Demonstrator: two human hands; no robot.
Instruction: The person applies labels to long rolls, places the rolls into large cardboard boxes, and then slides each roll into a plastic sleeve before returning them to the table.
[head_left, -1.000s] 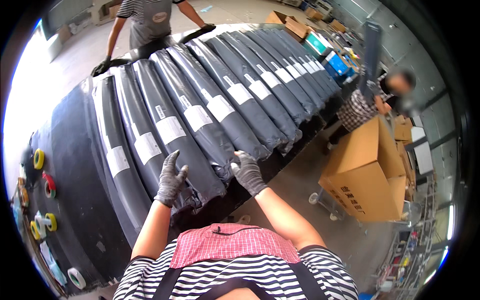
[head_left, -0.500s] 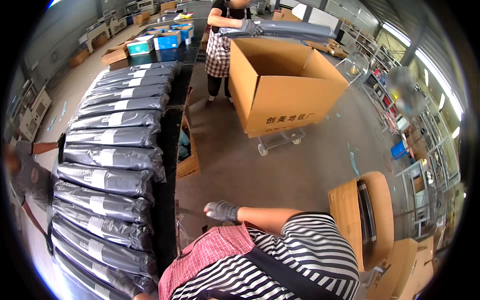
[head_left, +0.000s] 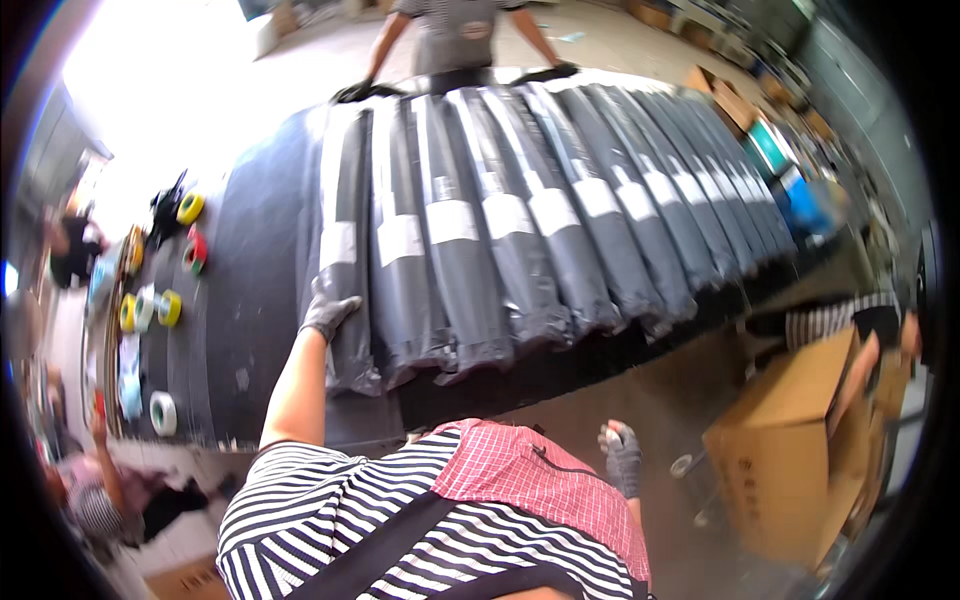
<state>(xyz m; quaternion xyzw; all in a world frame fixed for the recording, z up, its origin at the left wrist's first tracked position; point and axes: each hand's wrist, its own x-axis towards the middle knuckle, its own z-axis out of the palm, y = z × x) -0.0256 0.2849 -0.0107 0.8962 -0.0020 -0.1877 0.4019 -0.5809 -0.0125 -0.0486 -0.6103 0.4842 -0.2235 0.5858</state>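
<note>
Long dark plastic-wrapped rolls with white labels lie side by side on a black table point(head_left: 255, 300). On the leftmost roll point(head_left: 345, 190) rests my left hand point(head_left: 330, 310), in a grey fingerless glove. Its thumb is spread from the fingers, and the palm lies on the wrapping below the label. My right hand point(head_left: 622, 458), gloved alike, hangs off the table's near edge to the right. Its fingers are loosely bent with nothing seen in them. Next to the leftmost roll is another labelled roll point(head_left: 400, 290), which neither hand touches.
Across the table a co-worker's gloved hands point(head_left: 365, 92) rest at the rolls' far ends. Tape rolls point(head_left: 163, 413) lie on the table's left part. A large open carton point(head_left: 770, 460) stands at right, with another person beside it. Small blue boxes point(head_left: 800, 200) sit at the table's right end.
My view has turned left, from the large carton toward the table and rolls. My left hand still touches a roll at the row's end; my right hand stays away from the rolls.
</note>
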